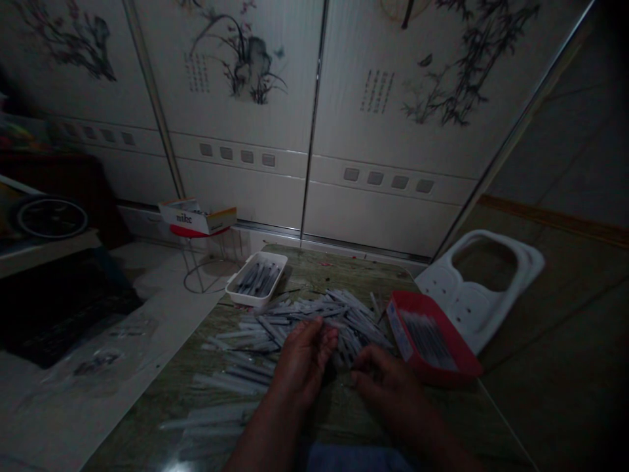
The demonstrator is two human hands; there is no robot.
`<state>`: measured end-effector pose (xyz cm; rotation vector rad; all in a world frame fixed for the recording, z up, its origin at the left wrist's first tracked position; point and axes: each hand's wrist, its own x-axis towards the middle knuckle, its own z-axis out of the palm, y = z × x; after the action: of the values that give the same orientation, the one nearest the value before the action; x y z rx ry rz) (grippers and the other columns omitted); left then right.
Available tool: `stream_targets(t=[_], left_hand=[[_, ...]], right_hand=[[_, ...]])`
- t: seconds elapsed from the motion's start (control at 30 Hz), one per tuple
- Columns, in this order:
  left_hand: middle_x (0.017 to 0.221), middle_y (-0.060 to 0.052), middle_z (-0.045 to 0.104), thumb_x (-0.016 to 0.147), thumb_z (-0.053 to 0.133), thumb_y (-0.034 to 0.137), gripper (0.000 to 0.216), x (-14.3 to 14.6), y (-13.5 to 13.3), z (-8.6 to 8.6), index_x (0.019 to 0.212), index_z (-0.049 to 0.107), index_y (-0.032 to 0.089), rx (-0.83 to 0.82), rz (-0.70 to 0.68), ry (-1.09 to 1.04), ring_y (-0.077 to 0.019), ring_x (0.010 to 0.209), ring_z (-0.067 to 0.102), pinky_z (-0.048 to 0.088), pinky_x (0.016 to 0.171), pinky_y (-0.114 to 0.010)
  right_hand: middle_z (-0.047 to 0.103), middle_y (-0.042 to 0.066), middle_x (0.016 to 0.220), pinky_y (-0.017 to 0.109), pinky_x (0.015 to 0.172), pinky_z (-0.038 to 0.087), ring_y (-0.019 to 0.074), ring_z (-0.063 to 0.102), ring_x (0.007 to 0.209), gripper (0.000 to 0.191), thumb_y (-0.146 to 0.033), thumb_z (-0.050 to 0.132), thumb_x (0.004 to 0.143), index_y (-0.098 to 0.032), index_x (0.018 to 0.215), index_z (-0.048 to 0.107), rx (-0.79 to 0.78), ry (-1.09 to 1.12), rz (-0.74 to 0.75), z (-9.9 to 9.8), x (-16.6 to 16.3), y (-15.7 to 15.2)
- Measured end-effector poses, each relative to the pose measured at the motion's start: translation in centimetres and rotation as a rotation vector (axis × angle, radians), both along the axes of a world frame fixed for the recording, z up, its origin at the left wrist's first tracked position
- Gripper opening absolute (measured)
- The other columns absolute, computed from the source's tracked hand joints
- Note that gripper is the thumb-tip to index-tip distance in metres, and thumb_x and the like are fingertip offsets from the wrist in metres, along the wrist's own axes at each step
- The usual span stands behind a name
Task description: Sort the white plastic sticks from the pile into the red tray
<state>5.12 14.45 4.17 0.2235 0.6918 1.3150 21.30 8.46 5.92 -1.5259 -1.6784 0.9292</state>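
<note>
A loose heap of slim, pale pens (289, 314), dull and partly see-through with dark parts, is spread over the table (196, 354) ahead of me. My left hand (308, 354) is at the near edge of the heap, fingers curled and thumb on top; a pale, slender pen seems to stick out of its grasp, blurred in the dim light. Just to the right, my right hand (381, 377) is closed in a pinch, thumb against fingers. Whatever is between those fingertips is too small and dark to make out. The two hands are slightly apart.
Similar pens lie in a white tray (230, 297) at the back left and a red bin (459, 375) on the right. More pens lie in rows at the left. Beyond are a white chair (523, 262), a stool with an open box (171, 215), and sliding doors.
</note>
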Motion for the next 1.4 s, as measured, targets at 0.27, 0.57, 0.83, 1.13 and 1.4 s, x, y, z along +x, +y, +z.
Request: stream_targets(t=[0.27, 0.57, 0.83, 1.13, 1.4], left_hand=[[0.073, -0.004, 0.068, 0.090, 0.068, 0.012, 0.016, 0.0, -0.1, 0.1, 0.078, 0.058, 0.015, -0.017, -0.022, 0.021, -0.0125, 0.067, 0.071, 0.060, 0.062, -0.020], [0.074, -0.003, 0.068, 0.088, 0.071, 0.013, 0.016, 0.0, -0.2, 0.1, 0.079, 0.059, 0.016, 0.001, -0.023, 0.021, -0.0120, 0.067, 0.070, 0.061, 0.065, -0.021], [0.074, -0.002, 0.066, 0.087, 0.073, 0.015, 0.018, 0.1, -0.3, 0.1, 0.078, 0.056, 0.017, 0.019, -0.051, 0.064, -0.0121, 0.068, 0.070, 0.059, 0.065, -0.021], [0.074, -0.001, 0.067, 0.085, 0.075, 0.020, 0.018, 0.2, -0.3, 0.1, 0.082, 0.058, 0.017, 0.040, -0.055, 0.117, -0.0119, 0.067, 0.069, 0.057, 0.065, -0.021], [0.074, -0.001, 0.067, 0.082, 0.078, 0.023, 0.020, 0.1, -0.5, 0.3, 0.082, 0.058, 0.017, 0.050, -0.056, 0.119, -0.0122, 0.068, 0.068, 0.057, 0.067, -0.022]], right_hand=[[0.071, 0.004, 0.082, 0.029, 0.066, 0.049, 0.0209, 0.065, 0.076, 0.029, -0.042, 0.069, 0.079, -0.018, 0.096, 0.070, 0.065, 0.267, -0.256, 1.9, -0.6, 2.6], [0.066, 0.001, 0.082, 0.029, 0.067, 0.048, 0.0201, 0.064, 0.077, 0.019, -0.038, 0.065, 0.084, -0.020, 0.090, 0.064, 0.108, 0.178, -0.194, 1.4, -0.8, 2.9], [0.066, 0.000, 0.079, 0.028, 0.065, 0.048, 0.0194, 0.063, 0.074, 0.015, -0.036, 0.064, 0.084, -0.021, 0.088, 0.063, 0.131, 0.145, -0.173, 1.7, -0.9, 2.9], [0.064, 0.000, 0.080, 0.029, 0.066, 0.047, 0.0192, 0.062, 0.074, 0.016, -0.037, 0.063, 0.084, -0.021, 0.086, 0.062, 0.106, 0.138, -0.160, 1.4, -0.7, 3.0], [0.065, -0.001, 0.077, 0.028, 0.064, 0.048, 0.0185, 0.062, 0.072, 0.022, -0.041, 0.069, 0.081, -0.021, 0.085, 0.063, 0.083, 0.270, -0.164, 1.6, -0.9, 3.1]])
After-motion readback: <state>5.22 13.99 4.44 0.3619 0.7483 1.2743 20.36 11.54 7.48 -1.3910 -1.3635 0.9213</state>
